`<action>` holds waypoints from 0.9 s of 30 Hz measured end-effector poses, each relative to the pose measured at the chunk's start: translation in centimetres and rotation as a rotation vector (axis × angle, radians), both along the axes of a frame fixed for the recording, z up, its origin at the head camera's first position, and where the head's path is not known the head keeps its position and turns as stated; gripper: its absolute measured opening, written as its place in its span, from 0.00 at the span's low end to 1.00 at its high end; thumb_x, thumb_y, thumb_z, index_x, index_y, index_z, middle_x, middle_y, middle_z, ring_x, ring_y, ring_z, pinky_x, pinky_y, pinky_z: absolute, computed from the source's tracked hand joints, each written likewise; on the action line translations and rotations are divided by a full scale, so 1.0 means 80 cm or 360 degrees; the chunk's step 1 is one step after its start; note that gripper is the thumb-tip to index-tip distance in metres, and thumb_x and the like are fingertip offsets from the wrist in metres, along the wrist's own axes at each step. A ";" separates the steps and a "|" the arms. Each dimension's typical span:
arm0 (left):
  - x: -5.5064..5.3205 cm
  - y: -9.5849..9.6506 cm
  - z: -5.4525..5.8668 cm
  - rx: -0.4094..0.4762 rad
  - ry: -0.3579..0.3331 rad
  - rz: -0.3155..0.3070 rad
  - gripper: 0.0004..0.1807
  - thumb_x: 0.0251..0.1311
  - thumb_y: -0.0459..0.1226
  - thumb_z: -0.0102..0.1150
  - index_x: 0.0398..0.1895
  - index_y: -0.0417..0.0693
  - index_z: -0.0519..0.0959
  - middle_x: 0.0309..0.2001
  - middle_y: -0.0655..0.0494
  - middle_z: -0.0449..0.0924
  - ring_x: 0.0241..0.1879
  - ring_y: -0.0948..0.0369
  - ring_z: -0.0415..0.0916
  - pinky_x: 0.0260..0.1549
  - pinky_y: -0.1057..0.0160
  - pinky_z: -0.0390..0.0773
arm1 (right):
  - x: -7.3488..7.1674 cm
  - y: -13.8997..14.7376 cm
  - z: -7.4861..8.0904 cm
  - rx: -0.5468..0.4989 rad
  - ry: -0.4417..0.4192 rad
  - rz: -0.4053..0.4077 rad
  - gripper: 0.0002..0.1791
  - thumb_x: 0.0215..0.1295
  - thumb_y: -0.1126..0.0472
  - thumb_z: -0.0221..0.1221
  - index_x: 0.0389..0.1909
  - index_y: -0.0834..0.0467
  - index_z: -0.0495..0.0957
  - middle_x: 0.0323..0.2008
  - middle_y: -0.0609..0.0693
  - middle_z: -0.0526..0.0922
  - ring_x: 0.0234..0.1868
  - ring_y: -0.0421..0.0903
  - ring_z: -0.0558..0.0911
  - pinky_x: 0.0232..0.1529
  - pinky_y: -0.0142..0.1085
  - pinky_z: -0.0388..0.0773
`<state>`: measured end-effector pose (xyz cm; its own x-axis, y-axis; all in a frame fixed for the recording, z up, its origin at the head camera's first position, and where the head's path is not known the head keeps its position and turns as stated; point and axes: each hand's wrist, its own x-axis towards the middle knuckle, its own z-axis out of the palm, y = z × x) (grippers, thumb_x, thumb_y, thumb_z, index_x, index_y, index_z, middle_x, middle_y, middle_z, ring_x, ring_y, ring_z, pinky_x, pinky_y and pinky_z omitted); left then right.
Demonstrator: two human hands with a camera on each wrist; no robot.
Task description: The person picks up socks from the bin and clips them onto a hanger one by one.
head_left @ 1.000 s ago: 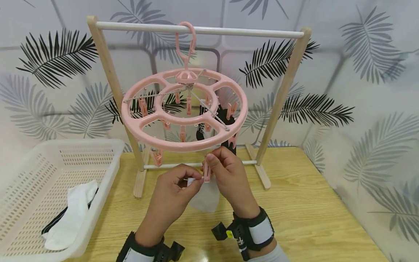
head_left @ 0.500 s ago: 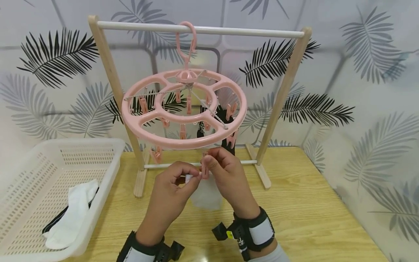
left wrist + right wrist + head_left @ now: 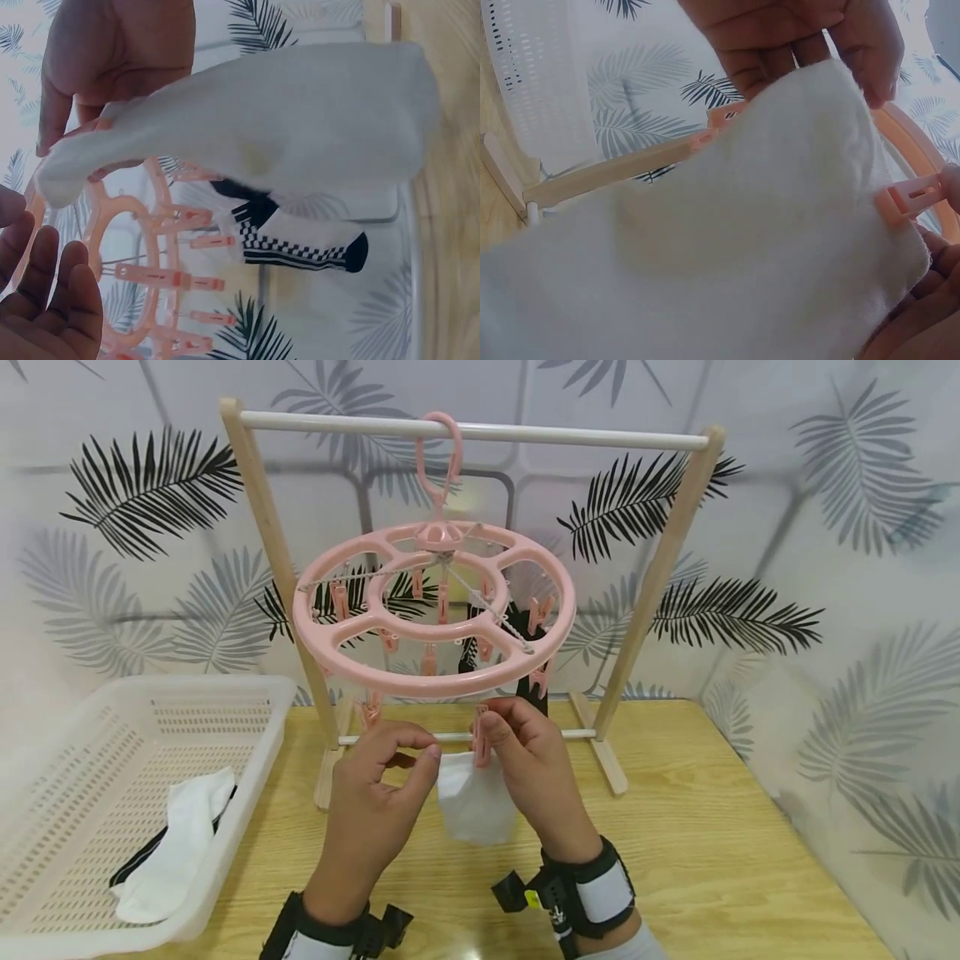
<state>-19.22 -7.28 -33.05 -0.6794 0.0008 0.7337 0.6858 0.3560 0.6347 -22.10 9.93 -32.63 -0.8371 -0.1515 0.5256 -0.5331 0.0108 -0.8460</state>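
Observation:
My right hand (image 3: 536, 768) pinches a pink clothespin (image 3: 482, 739) below the front rim of the round pink drying hanger (image 3: 435, 685). From that clothespin hangs a white sock (image 3: 476, 806), its cuff edge caught in the jaws, as the right wrist view shows at the clothespin (image 3: 907, 199). My left hand (image 3: 375, 793) is just left of the sock, thumb and forefinger close together. In the left wrist view, the left hand (image 3: 52, 292) holds nothing, its fingers loosely bent and apart from the sock (image 3: 322, 112).
A wooden stand's white rail (image 3: 570, 435) carries the hanger, with several clothespins around it. A black-and-white checked sock (image 3: 304, 244) hangs at the back. At left, a cream basket (image 3: 258, 760) holds a white sock (image 3: 176, 843) and something black. All stand on a wooden table (image 3: 712, 827).
My left hand has let go of the sock's cuff and moved a little left. The right hand keeps its pinch on the clothespin. The head view has shifted slightly.

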 end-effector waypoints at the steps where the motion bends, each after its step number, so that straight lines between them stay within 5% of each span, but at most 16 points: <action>1: 0.000 -0.001 0.002 -0.0008 0.0032 0.0021 0.02 0.57 0.33 0.60 0.32 0.49 0.81 0.36 0.58 0.81 0.39 0.63 0.75 0.32 0.60 0.81 | 0.000 0.000 0.000 -0.0004 -0.0004 0.0002 0.14 0.69 0.53 0.51 0.42 0.60 0.75 0.25 0.55 0.75 0.26 0.51 0.74 0.27 0.37 0.74; 10: -0.009 -0.033 0.035 -0.0002 0.0460 0.0257 0.03 0.55 0.32 0.58 0.30 0.41 0.80 0.33 0.51 0.80 0.34 0.62 0.73 0.34 0.66 0.75 | 0.000 0.002 0.004 -0.0015 -0.0017 -0.0034 0.14 0.69 0.55 0.51 0.44 0.63 0.75 0.26 0.55 0.75 0.25 0.50 0.74 0.26 0.35 0.73; 14: -0.019 -0.058 0.058 -0.0091 0.0538 0.0347 0.07 0.54 0.34 0.58 0.32 0.38 0.81 0.37 0.44 0.79 0.36 0.57 0.72 0.34 0.60 0.72 | 0.001 0.000 0.005 -0.0031 -0.0036 -0.0020 0.15 0.69 0.55 0.51 0.43 0.64 0.74 0.26 0.55 0.74 0.25 0.50 0.74 0.26 0.35 0.72; 20: -0.036 -0.100 0.083 -0.0403 0.0441 0.0420 0.16 0.53 0.37 0.57 0.43 0.37 0.79 0.51 0.38 0.73 0.52 0.49 0.66 0.43 0.44 0.70 | -0.001 -0.005 0.004 -0.0017 -0.0026 -0.0017 0.15 0.69 0.54 0.51 0.44 0.63 0.75 0.26 0.55 0.75 0.25 0.50 0.73 0.25 0.34 0.72; 27: -0.060 -0.118 0.083 -0.0713 0.0156 0.0349 0.23 0.59 0.40 0.52 0.58 0.45 0.74 0.63 0.40 0.65 0.66 0.47 0.51 0.59 0.35 0.57 | -0.003 -0.001 0.003 0.0006 -0.0034 -0.0081 0.13 0.69 0.56 0.51 0.44 0.61 0.76 0.28 0.55 0.75 0.27 0.50 0.74 0.27 0.34 0.72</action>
<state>-24.00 -16.72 -26.40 -0.6267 0.1949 0.7545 0.6132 0.7208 0.3232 -22.33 9.85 -32.39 -0.8549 -0.1106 0.5069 -0.5135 0.0406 -0.8571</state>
